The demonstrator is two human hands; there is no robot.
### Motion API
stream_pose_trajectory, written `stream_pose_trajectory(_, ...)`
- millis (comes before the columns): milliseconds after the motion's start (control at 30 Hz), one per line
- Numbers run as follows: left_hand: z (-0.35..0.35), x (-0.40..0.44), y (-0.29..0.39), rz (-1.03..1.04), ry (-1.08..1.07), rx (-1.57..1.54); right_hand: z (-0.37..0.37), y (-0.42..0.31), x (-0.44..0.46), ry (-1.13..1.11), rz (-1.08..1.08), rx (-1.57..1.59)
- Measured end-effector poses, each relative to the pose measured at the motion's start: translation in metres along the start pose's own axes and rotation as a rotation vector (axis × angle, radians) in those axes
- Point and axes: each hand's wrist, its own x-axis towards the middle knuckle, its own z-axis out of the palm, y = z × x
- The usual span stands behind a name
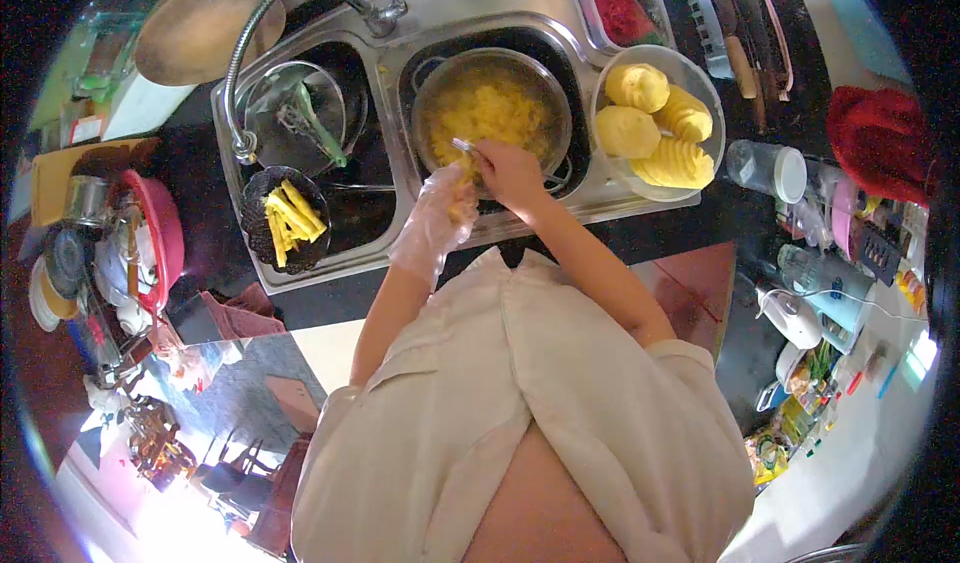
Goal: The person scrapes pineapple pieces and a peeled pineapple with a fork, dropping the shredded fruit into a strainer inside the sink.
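Observation:
Over the near rim of a metal pot (422,103) in the right sink basin, my two hands meet. My left hand (445,208), in a clear plastic glove, is wrapped round a yellow piece (464,168), probably pineapple. My right hand (508,175) is bare and closed on a small tool with a shiny metal end (461,145); the rest of the tool is hidden by the fingers. Inside the pot lie many small yellow pieces (495,113). To the right, a clear bowl (655,66) holds several peeled, grooved pineapples (672,163).
A dark bowl of yellow strips (292,225) sits at the left basin's near corner. Behind it is a glass lid (290,103). The faucet (382,18) arches over the left basin. Knives (740,63), a jar (765,170) and a red cloth (880,143) are at right.

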Motion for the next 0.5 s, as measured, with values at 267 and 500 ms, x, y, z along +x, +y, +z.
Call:
stream_pose_trajectory(267, -0.009, 0.003, -0.007, 0.152, 0.076, 0.028, 0.036, 0.026, 0.008, -0.031, -0.001, -0.248)
stream_pose_trajectory(500, 0.022, -0.027, 0.029, 0.077, 0.151, 0.364, -0.017, 0.027, 0.018, -0.137, 0.338, -0.127)
